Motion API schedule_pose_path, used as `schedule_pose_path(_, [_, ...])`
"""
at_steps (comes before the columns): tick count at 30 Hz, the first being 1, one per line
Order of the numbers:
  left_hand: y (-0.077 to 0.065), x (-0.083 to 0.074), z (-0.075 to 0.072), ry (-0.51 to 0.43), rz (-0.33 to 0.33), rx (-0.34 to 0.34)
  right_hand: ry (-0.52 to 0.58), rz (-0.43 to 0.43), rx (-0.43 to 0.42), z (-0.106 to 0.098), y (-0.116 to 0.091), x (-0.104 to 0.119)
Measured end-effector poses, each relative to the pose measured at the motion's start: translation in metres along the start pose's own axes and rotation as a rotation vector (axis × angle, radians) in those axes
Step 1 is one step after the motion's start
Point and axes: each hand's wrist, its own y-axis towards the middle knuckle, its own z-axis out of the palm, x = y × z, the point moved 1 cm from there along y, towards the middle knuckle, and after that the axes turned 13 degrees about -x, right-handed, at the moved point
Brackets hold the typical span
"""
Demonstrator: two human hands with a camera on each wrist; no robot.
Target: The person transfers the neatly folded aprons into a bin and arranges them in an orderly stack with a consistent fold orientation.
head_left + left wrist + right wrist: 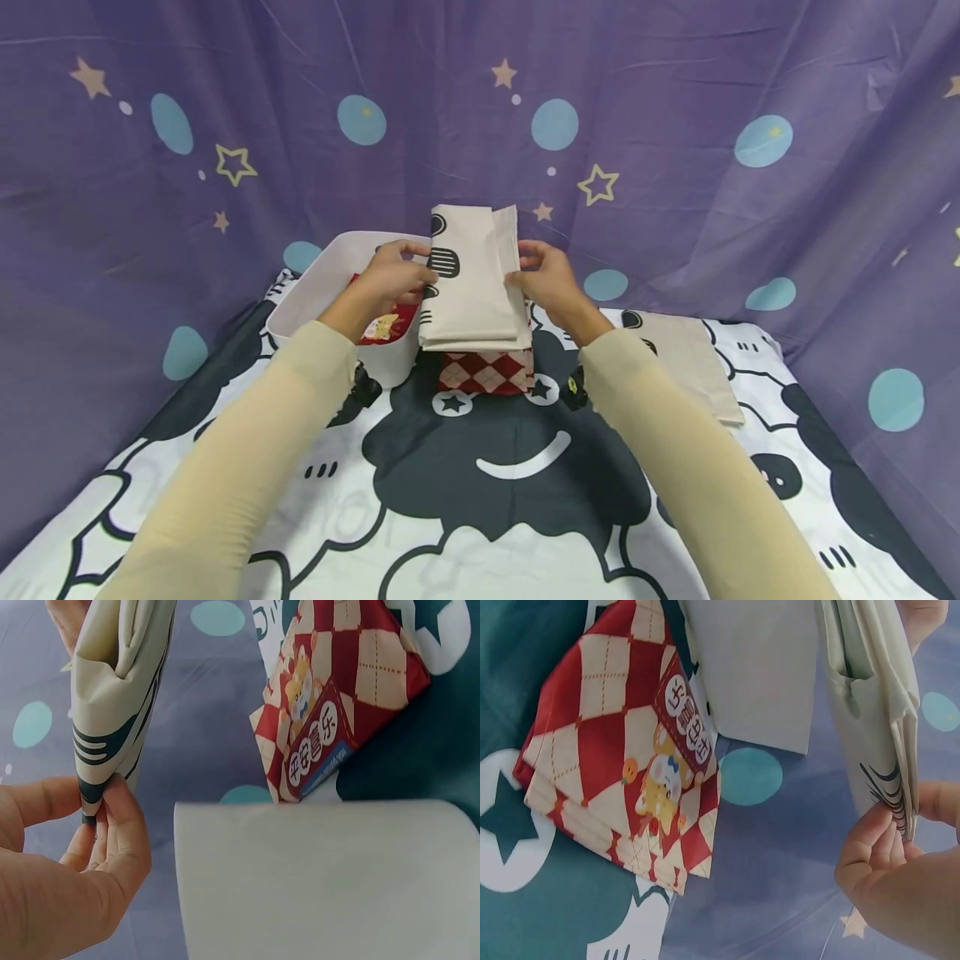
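A folded cream cloth (474,296) with black printed shapes is held up between both hands. My left hand (386,279) pinches its left edge, thumb on one side and fingers on the other, as the left wrist view shows. On the opposite edge my right hand (551,283) pinches the folded layers between thumb and fingers. Several layers of the fold show edge-on in the right wrist view. Below and behind the cream cloth is a red-and-cream checked cloth item (604,750) with a cartoon animal and lettering; the cream cloth hides most of it from the head view.
A white plastic bin (300,312) stands left of the checked item, with a red printed item (384,325) inside it. To the right, partly behind my right forearm, a flat beige cloth (686,354) lies on the patterned table cover (510,492). A purple curtain (465,100) hangs behind.
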Motion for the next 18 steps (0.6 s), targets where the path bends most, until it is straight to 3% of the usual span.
schedule_pose_path(18, [0.006,-0.005,-0.033,0.103,0.011,-0.053,0.250,0.113,0.032,0.026,-0.003,0.003])
